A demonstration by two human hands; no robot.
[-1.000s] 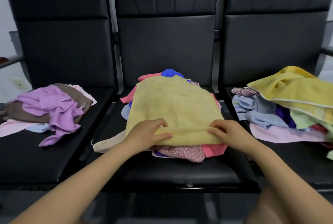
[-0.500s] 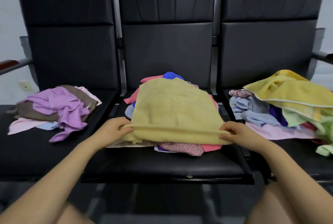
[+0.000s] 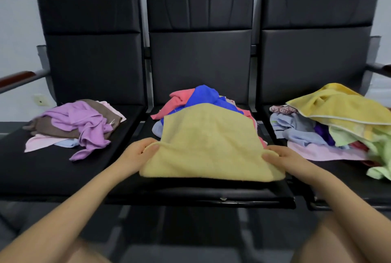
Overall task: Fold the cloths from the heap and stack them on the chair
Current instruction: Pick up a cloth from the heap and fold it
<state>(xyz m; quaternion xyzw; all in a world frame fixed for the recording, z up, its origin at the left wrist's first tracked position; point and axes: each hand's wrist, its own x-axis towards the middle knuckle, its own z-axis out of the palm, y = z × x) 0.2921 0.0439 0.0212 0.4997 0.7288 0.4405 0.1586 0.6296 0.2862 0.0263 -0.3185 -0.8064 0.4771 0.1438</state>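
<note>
A pale yellow cloth (image 3: 209, 142) lies spread over a pile of cloths (image 3: 203, 98) on the middle black chair (image 3: 201, 194). Its near edge hangs close to the seat's front. My left hand (image 3: 139, 154) grips the cloth's left side, fingers curled round the fabric. My right hand (image 3: 283, 156) pinches its right side. Behind the yellow cloth, blue and coral pink cloths stick up from the pile. A heap of mixed cloths (image 3: 330, 125), topped by a brighter yellow towel, fills the right chair.
The left chair (image 3: 42, 169) holds a loose bundle of purple, brown and pink cloths (image 3: 78, 125). Armrests stick out at the far left (image 3: 19, 78) and far right (image 3: 378, 68). My knees show at the bottom edge.
Both hands have drawn the yellow cloth toward me, and it now covers the front of the pile. The hands moved farther apart, and more blue and pink cloth shows behind.
</note>
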